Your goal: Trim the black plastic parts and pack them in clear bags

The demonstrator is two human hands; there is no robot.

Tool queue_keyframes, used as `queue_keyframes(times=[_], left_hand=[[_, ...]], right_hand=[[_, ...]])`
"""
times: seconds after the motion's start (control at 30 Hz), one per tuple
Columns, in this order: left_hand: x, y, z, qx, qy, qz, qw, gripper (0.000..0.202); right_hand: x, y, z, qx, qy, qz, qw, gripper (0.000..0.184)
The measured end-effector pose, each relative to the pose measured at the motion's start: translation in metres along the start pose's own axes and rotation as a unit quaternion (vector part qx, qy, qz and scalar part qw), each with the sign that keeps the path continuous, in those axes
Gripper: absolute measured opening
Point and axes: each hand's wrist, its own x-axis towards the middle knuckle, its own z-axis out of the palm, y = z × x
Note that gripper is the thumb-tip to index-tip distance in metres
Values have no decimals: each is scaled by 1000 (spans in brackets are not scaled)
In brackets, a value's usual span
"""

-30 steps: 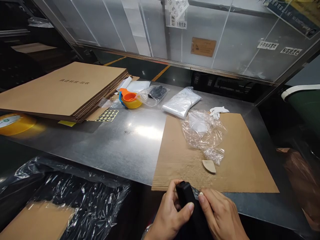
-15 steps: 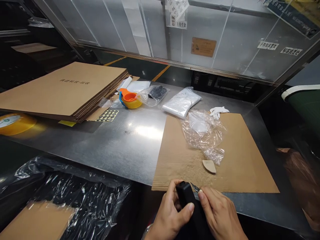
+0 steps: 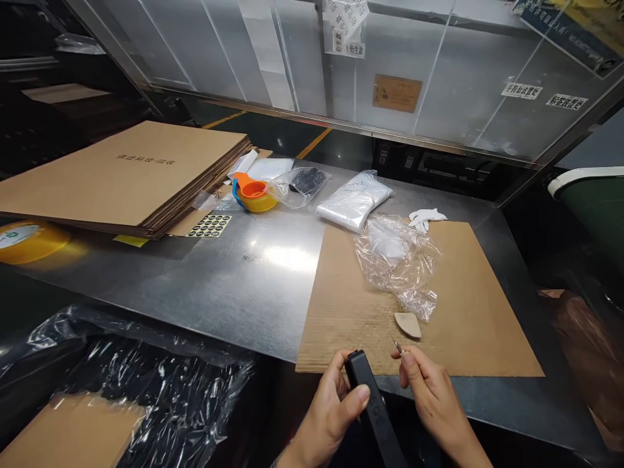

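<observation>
My left hand [image 3: 336, 411] is closed round a long black plastic part [image 3: 373, 406], its thumb lying along the near face. The part's top end rises over the front edge of the table. In my right hand [image 3: 431, 388], thumb and fingers pinch a small metal blade [image 3: 398, 346], its tip pointing up and away to the left. Blade and black part are apart. Just beyond the blade, a beige fan-shaped piece [image 3: 408, 324] lies on the cardboard sheet [image 3: 468, 292]. Crumpled clear plastic [image 3: 400, 260] spreads behind it.
Flat cardboard boxes [image 3: 121, 169] are stacked at the left, near yellow tape [image 3: 29, 242]. An orange and yellow tape dispenser [image 3: 253, 192], a bag with a black item [image 3: 308, 180], a white plastic packet [image 3: 353, 198] and a white glove [image 3: 426, 218] lie along the back.
My right hand has moved right with the blade, away from the black part. The black part has turned slightly in my left hand, showing more of its face.
</observation>
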Motion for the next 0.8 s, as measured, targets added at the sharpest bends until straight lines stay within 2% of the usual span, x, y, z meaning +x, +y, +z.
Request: queue_keyframes(times=[0.1,0.23,0.33,0.4,0.53,0.63,0.7,0.73,0.8], left_hand=[[1,0,-2,-19,17,-28,999,51],[4,-2,-3,-23,47,-40,998,52],[5,-3,-1,-39,62,-33,997,51],[7,-4,1,-55,71,-21,996,47],[11,-7,5,-105,99,6,990,42],[19,-12,6,-169,136,7,976,44],[26,-17,6,-227,161,-17,960,39],[30,-19,5,-254,175,-40,950,36],[38,-23,4,-299,214,-95,925,31]], right_hand=[[5,32,0,-98,78,2,992,40],[11,91,-3,-269,197,40,942,41],[14,125,-6,-314,244,61,916,52],[16,136,-7,-331,272,59,902,61],[17,128,-2,-331,306,7,893,67],[14,104,6,-303,325,-80,892,53],[12,87,13,-281,339,-124,889,43],[11,80,16,-260,331,-145,895,41],[10,71,24,-196,256,-218,921,48]])
